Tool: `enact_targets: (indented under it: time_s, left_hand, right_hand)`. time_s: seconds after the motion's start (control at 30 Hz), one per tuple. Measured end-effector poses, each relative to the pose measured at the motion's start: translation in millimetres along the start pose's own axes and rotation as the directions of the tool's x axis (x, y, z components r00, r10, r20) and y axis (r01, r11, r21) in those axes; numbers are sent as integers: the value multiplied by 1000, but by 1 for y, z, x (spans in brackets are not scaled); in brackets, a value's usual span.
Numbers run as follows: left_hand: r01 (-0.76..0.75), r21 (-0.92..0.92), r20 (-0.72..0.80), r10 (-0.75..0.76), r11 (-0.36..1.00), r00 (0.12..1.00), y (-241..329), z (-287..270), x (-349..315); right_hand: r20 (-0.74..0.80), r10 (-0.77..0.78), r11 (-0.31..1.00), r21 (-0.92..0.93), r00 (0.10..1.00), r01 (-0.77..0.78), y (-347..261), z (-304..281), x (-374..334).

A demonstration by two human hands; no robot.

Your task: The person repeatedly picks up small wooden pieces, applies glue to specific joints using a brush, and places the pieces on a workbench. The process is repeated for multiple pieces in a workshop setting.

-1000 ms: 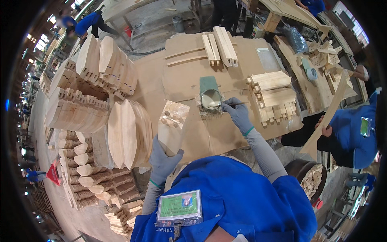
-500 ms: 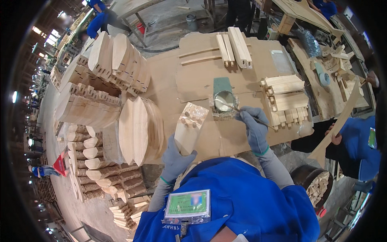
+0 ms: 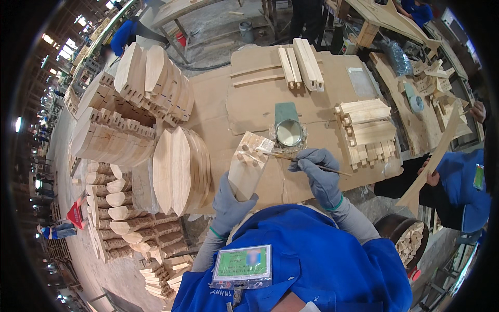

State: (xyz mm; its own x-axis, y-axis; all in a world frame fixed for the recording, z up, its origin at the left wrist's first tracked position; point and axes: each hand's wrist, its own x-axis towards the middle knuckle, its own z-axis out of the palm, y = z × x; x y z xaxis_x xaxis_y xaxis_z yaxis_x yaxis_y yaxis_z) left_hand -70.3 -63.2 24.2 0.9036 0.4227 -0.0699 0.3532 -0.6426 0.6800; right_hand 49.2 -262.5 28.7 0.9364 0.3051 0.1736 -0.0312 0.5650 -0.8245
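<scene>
My left hand (image 3: pixel 232 204), in a grey glove, grips a pale wooden block (image 3: pixel 249 164) upright, its notched top end facing up. My right hand (image 3: pixel 319 174), also gloved, holds a thin brush (image 3: pixel 299 160) whose tip touches the top of the block. Just beyond, a small round tin of whitish glue (image 3: pixel 289 133) sits on the cardboard-covered bench (image 3: pixel 254 99).
Stacks of shaped wooden panels (image 3: pixel 176 169) stand on edge to my left, with more piles (image 3: pixel 112 140) behind. Notched blocks (image 3: pixel 366 132) lie stacked at the right, long strips (image 3: pixel 301 65) at the far edge. Another person in blue (image 3: pixel 457 182) holds a wooden slat on the right.
My right hand has drawn the brush back from the glue tin to the top of the block. The block has been raised nearer to me.
</scene>
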Motion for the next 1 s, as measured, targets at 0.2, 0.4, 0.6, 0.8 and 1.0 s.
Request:
enact_targets:
  time_s: [0.2, 0.4, 0.6, 0.8, 1.0]
  left_hand:
    - [-72, -40, -6, 72, 997, 997, -2, 1, 2]
    - [-155, -40, -17, 154, 987, 988, -4, 4, 3]
    - [-207, -9, -13, 207, 978, 978, 0, 2, 3]
    - [-213, -21, 7, 213, 977, 977, -1, 0, 4]
    - [-221, -9, 11, 221, 975, 975, -6, 4, 6]
  right_hand:
    - [-68, -4, 1000, 19, 998, 5, -1, 1, 13]
    - [-30, 23, 997, -73, 999, -25, -6, 12, 18]
    - [46, 27, 996, -86, 999, -23, -10, 11, 24]
    - [54, -30, 993, -114, 998, 36, -13, 8, 26]
    - [-72, -100, 990, -106, 992, 92, -12, 10, 22]
